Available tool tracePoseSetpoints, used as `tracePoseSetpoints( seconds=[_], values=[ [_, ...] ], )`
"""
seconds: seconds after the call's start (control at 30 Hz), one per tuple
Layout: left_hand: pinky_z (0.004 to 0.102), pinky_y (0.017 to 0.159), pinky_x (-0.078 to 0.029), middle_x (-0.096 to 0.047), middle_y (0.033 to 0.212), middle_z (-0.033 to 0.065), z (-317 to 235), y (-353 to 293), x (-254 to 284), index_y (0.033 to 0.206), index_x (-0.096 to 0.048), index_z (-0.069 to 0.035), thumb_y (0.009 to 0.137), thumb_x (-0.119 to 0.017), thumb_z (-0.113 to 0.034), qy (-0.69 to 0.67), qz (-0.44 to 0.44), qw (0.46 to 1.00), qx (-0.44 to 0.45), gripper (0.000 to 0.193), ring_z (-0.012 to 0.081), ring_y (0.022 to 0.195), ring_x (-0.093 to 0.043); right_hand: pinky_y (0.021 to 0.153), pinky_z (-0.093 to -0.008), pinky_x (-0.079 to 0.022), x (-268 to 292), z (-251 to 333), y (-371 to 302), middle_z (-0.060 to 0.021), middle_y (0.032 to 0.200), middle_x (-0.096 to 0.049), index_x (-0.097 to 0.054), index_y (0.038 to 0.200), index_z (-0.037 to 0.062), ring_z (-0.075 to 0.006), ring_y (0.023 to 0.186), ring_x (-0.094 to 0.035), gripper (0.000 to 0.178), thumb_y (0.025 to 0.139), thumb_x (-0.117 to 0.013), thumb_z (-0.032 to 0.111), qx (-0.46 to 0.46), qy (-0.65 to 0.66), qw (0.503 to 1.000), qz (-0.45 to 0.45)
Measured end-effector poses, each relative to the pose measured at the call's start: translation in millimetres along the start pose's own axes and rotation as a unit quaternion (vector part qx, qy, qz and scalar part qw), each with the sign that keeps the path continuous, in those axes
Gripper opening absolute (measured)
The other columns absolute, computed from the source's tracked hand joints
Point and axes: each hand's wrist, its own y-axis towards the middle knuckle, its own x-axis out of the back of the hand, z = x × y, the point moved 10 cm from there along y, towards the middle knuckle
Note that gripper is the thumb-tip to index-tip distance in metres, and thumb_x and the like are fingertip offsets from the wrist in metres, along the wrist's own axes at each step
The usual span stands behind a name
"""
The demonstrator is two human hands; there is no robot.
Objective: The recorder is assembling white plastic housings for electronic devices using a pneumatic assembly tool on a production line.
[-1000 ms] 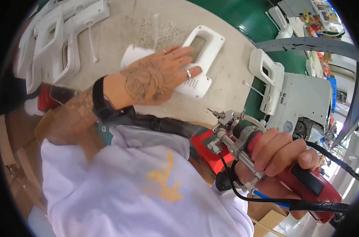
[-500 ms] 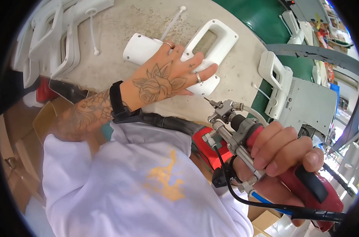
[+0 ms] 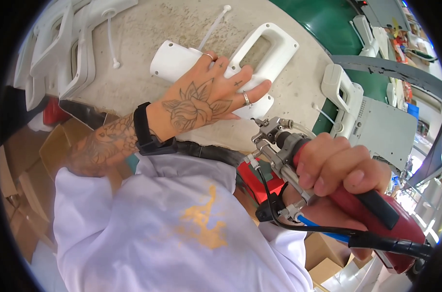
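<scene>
Under my left hand (image 3: 201,97) lies a white plastic housing (image 3: 279,48) with a looped handle and screw holes, flat on the worktable. The fingers spread over its middle, curling onto it and holding it, with the thumb at its near edge. In my right hand (image 3: 342,165) is a red power screwdriver (image 3: 401,233) with a metal nose, fingers wrapped round its body. The nose's tip meets or hovers just by the housing's near end; which of the two I cannot tell. A black cable (image 3: 323,227) and a blue hose (image 3: 323,228) trail from the screwdriver.
More white housings (image 3: 60,53) are stacked at the far left, one with a thin white stem. Another housing (image 3: 342,92) stands at the right near a grey metal box (image 3: 386,126). A grey curved bar (image 3: 386,65) crosses the right side. Cardboard boxes (image 3: 328,255) sit below.
My right hand has brought the screwdriver left and slightly up, its tip closer to the housing's near end. The left hand and the housing have barely shifted.
</scene>
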Motion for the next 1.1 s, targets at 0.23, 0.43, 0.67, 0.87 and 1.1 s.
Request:
tracePoseSetpoints(
  seconds=[0.23, 0.43, 0.67, 0.87, 1.1],
  values=[
    [0.0442, 0.093, -0.044, -0.048, 0.129, 0.0055, -6, -5, 9, 0.152, -0.039, -0.028, 0.077, -0.074, -0.05, 0.033, -0.004, 0.999, 0.006, 0.086, 0.0288, 0.1, -0.053, 0.057, -0.0291, -0.045, -1, 10, 5, -0.0082, 0.079, -0.056, -0.052, 0.122, 0.0, -0.0177, 0.06, -0.054, 0.078, 0.085, -0.067, 0.067, -0.003, -0.014, 1.0, 0.017],
    [0.0407, 0.091, -0.046, -0.051, 0.125, 0.0084, -24, -26, 15, 0.145, -0.04, -0.012, 0.077, -0.073, -0.049, -0.013, 0.015, 1.0, 0.022, 0.084, 0.0274, 0.097, -0.055, 0.055, -0.0255, -0.042, -2, 81, 15, -0.0006, 0.076, -0.053, -0.054, 0.123, 0.0011, -0.0121, 0.062, -0.051, 0.058, 0.09, -0.072, 0.046, 0.046, -0.067, 0.995, -0.051],
    [0.0408, 0.089, -0.045, -0.052, 0.123, 0.0094, -22, -25, 13, 0.138, -0.043, -0.005, 0.073, -0.077, -0.046, -0.024, 0.03, 0.998, 0.039, 0.083, 0.0257, 0.096, -0.057, 0.058, -0.0279, -0.039, 6, 51, 11, -0.002, 0.079, -0.051, -0.052, 0.128, 0.0008, -0.0134, 0.063, -0.049, 0.067, 0.093, -0.065, 0.056, 0.027, -0.052, 0.998, -0.036],
    [0.0404, 0.088, -0.045, -0.052, 0.12, 0.0086, -20, -28, 13, 0.137, -0.045, -0.005, 0.074, -0.076, -0.045, -0.025, 0.035, 0.998, 0.044, 0.081, 0.0252, 0.095, -0.057, 0.056, -0.0289, -0.038, 2, 31, 12, -0.0029, 0.077, -0.05, -0.052, 0.128, 0.0002, -0.0147, 0.061, -0.048, 0.073, 0.092, -0.061, 0.063, -0.002, -0.041, 0.999, -0.004],
    [0.0404, 0.089, -0.044, -0.052, 0.119, 0.008, -20, -26, 13, 0.136, -0.047, -0.005, 0.073, -0.075, -0.045, -0.024, 0.031, 0.998, 0.04, 0.079, 0.0245, 0.094, -0.056, 0.05, -0.0307, -0.04, 3, 12, 10, -0.0054, 0.072, -0.051, -0.053, 0.118, -0.0002, -0.0165, 0.055, -0.048, 0.074, 0.09, -0.059, 0.068, -0.006, -0.075, 0.997, 0.001]
  ],
)
